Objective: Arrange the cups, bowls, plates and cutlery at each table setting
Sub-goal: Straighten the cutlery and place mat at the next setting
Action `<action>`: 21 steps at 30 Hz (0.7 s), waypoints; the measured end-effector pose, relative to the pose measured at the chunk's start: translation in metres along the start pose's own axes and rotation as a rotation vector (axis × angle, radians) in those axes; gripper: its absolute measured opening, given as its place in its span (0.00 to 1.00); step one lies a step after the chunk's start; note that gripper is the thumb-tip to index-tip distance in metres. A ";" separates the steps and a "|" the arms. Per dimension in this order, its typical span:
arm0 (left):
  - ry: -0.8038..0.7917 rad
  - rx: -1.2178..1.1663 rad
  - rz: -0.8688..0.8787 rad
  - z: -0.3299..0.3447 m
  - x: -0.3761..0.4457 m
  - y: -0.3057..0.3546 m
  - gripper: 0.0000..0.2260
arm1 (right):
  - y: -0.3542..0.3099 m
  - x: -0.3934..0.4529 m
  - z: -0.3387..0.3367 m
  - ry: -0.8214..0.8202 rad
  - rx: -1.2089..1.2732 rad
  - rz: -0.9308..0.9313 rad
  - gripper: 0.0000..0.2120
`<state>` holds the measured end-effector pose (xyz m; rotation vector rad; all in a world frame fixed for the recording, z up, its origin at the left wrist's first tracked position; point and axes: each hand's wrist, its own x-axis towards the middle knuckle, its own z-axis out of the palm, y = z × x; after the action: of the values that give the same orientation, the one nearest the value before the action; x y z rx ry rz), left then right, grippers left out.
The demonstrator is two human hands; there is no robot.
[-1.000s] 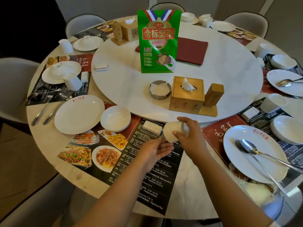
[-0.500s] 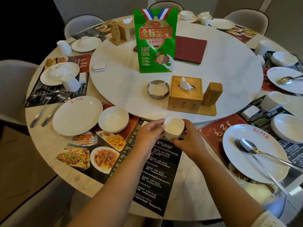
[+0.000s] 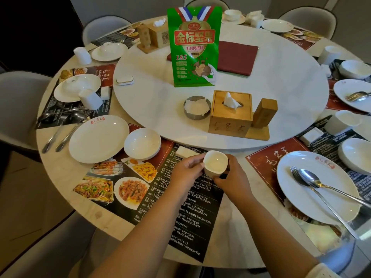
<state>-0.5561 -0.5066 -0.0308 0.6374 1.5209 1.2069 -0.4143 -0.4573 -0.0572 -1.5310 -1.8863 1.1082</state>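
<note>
Both hands meet over the near placemat (image 3: 140, 189): the left hand (image 3: 185, 171) and the right hand (image 3: 233, 179) pinch a small white cup (image 3: 215, 163) between curled fingers and thumbs, one hand on each side. Cup: upright, mouth open toward the camera, plain glazed, handleless; whether its base touches the placemat cannot be told, since the fingers hide its lower wall. A small white rectangular rest (image 3: 184, 151) lies just beyond the left hand, partly covered by it.

Left of the cup, on the same placemat, stand a shallow white bowl (image 3: 142, 143) and, beside it, a white plate (image 3: 98, 139) with a red mark near its rim. Two pieces of cutlery (image 3: 60, 135) lie left of that plate; their heads are hard to make out against the dark print. At right, a second plate (image 3: 319, 187) carries a fork (image 3: 321, 199) and a spoon (image 3: 329, 184), whose handle runs out of frame. Farther settings around the edge are cut off or small.

The table (image 3: 60, 181) is round and pale, with a raised turntable (image 3: 160, 109) at its centre bearing a green snack bag (image 3: 193, 47), a wooden tissue box (image 3: 230, 113), a metal ashtray (image 3: 197, 106) and a dark red folder (image 3: 236, 57). Grey chairs (image 3: 18, 101) ring the table.
</note>
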 end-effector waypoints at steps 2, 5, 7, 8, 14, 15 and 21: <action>0.014 0.013 -0.019 -0.004 -0.003 0.000 0.14 | 0.000 -0.003 0.003 0.019 0.006 0.008 0.32; 0.008 0.019 -0.046 -0.015 -0.012 -0.002 0.13 | -0.004 -0.011 0.009 0.068 0.026 0.015 0.32; 0.004 0.023 -0.062 -0.024 -0.020 -0.004 0.12 | -0.006 -0.017 0.014 0.098 0.065 0.025 0.33; 0.006 0.027 -0.068 -0.030 -0.023 -0.005 0.12 | -0.007 -0.020 0.016 0.108 0.081 0.035 0.33; -0.024 0.034 -0.100 -0.064 -0.050 -0.013 0.10 | -0.021 -0.031 0.026 0.163 0.038 0.149 0.32; -0.039 0.031 -0.101 -0.070 -0.055 -0.014 0.10 | -0.023 -0.035 0.028 0.176 0.057 0.178 0.32; -0.060 0.046 -0.089 -0.117 -0.091 -0.018 0.09 | -0.055 -0.093 0.058 0.369 0.202 0.277 0.25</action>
<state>-0.6333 -0.6337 -0.0180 0.6243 1.5147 1.0798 -0.4654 -0.5655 -0.0333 -1.7715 -1.3091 1.0087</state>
